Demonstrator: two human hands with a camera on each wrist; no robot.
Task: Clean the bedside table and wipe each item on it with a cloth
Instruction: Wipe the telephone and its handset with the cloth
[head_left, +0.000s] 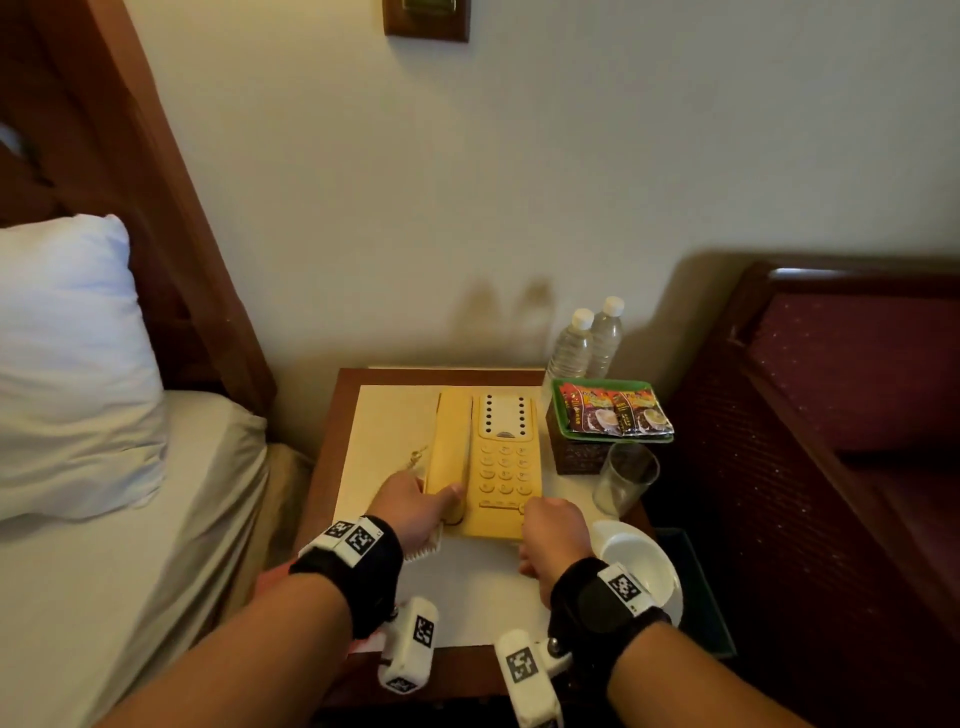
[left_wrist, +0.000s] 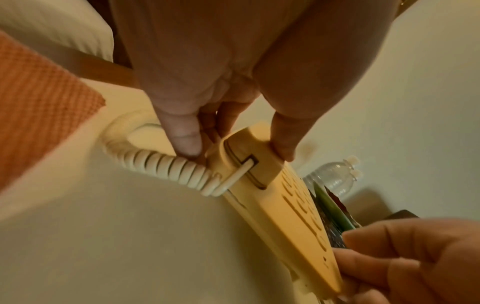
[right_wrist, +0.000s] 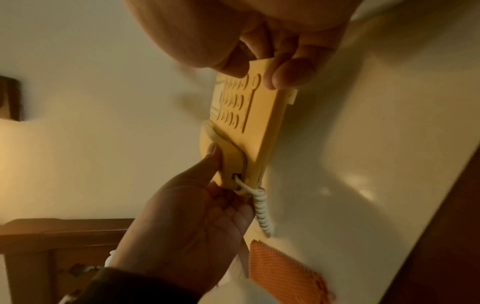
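A yellow telephone (head_left: 506, 467) lies on the cream top of the bedside table (head_left: 384, 431). My left hand (head_left: 415, 506) grips the near end of its handset (head_left: 449, 447), thumb on top and fingers along the left side by the coiled cord (left_wrist: 166, 166). My right hand (head_left: 553, 530) pinches the near right corner of the telephone's base (right_wrist: 259, 123), thumb (right_wrist: 288, 76) on top and fingers beneath. An orange cloth (left_wrist: 39, 107) lies on the table near its front left edge, in neither hand; the right wrist view shows this cloth (right_wrist: 283, 271) below the cord.
Two water bottles (head_left: 587, 343) stand at the table's back right. In front of them are a green tray of sachets (head_left: 613, 410) on a dark box, a glass (head_left: 626, 478) and a white cup on a saucer (head_left: 639, 561). Bed and pillow (head_left: 67, 364) lie left, a dark chair (head_left: 831, 415) right.
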